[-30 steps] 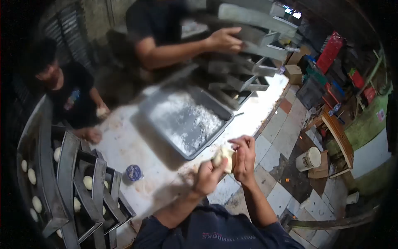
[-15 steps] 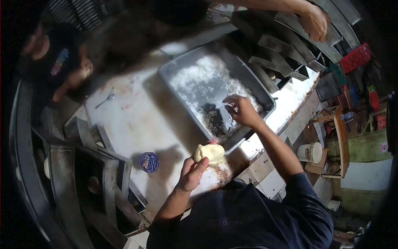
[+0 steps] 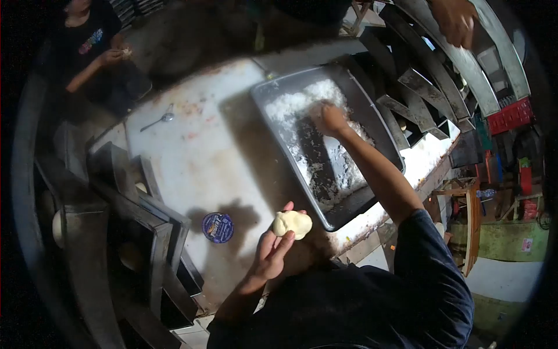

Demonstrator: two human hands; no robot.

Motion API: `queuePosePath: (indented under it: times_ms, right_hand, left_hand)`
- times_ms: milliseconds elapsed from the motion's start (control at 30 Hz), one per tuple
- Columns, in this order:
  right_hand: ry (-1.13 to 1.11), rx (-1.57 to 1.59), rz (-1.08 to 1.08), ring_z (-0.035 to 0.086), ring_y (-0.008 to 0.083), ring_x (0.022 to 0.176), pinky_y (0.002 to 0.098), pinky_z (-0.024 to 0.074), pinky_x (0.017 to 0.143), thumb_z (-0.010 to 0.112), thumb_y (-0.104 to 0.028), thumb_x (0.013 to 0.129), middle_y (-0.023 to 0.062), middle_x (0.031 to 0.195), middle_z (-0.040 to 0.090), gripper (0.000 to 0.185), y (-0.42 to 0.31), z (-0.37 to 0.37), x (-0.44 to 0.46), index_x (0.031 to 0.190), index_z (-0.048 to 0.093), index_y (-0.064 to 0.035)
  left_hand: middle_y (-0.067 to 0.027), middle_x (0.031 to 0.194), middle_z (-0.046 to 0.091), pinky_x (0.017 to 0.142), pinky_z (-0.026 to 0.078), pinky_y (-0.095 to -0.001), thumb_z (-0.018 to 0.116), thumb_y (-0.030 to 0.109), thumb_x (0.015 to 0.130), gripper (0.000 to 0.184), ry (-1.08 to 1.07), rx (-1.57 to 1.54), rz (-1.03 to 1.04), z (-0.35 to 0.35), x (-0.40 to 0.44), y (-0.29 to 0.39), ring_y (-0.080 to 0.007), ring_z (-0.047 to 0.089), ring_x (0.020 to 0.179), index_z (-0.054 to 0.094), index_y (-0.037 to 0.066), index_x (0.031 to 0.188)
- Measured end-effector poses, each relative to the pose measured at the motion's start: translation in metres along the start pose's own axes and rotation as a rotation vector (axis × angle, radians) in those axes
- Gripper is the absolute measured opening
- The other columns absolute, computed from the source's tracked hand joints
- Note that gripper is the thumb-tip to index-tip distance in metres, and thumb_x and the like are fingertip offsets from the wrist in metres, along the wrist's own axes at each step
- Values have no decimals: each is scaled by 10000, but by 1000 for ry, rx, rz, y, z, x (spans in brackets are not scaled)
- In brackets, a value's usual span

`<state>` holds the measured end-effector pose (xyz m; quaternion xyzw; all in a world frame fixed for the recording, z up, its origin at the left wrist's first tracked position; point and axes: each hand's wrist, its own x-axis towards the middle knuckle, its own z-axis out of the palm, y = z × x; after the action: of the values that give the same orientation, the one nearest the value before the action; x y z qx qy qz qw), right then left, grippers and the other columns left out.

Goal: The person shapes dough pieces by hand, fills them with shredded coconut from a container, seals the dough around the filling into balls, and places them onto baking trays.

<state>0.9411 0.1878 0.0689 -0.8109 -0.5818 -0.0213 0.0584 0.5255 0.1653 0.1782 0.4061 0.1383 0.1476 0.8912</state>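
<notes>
My left hand (image 3: 272,250) is closed around a pale, rounded lump of dough (image 3: 293,225), with the thumb resting on its near side. It holds the dough above the table, just off the near left corner of a grey plastic tub (image 3: 297,166). Inside that tub, my right hand (image 3: 331,119) reaches into a heap of white shreds (image 3: 299,100). Its fingers are bunched together and their tips are partly hidden among the shreds. Left of the dough stands a small round tub with a purple printed lid (image 3: 218,227).
A spoon (image 3: 160,118) lies on the white tabletop (image 3: 180,157). Metal loaf pans (image 3: 160,244) crowd the left, some holding dough; more pans (image 3: 418,87) stack at right. One person (image 3: 96,46) handles something small at upper left; another person's hand (image 3: 454,23) hangs over the right pans.
My right hand has moved deeper into the tub, from over its near part to the white heap, and its fingers have closed. The dough has turned slightly in my left hand. The view has shifted.
</notes>
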Motion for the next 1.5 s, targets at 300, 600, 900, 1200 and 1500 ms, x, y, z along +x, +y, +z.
queuePosePath:
  times_ms: [300,600,900,1200,1500]
  right_hand:
    - [152,116,-51,668,390,759,458,549,681,557,-152,858,220,803,668,190,-23,-1,0,824,666,1]
    - [-67,474,223,697,273,737,389,570,699,631,-132,852,165,797,695,165,-32,-61,-55,931,703,-6]
    - [320,912,20,701,243,867,336,553,786,692,-17,821,135,972,717,231,-157,-197,-187,1051,707,-7]
    - [293,237,-252,464,391,1297,439,332,1125,535,-215,891,223,1373,509,505,-189,-209,-293,1317,508,55]
    - [339,1748,265,640,161,880,260,546,731,695,-150,882,153,1088,631,287,-209,-194,-373,1062,684,72]
  left_hand:
    - [-204,1392,465,1084,366,-389,503,175,986,605,100,20,68,-4,-9,11,-263,473,1273,230,-32,1484]
    - [-245,1384,460,1069,408,-416,476,201,996,602,210,-126,241,22,12,11,-302,488,1270,211,-27,1486]
    - [-116,1271,555,1033,422,-401,497,262,1008,383,274,-298,169,63,53,-26,-235,523,1194,494,4,1291]
    - [-94,1306,536,945,466,-333,398,284,1034,398,148,-196,85,112,5,-46,-189,549,1134,458,41,1343]
    - [-217,1404,438,1076,404,-422,429,231,1008,517,44,-110,384,172,-93,-72,-296,458,1296,292,-14,1442]
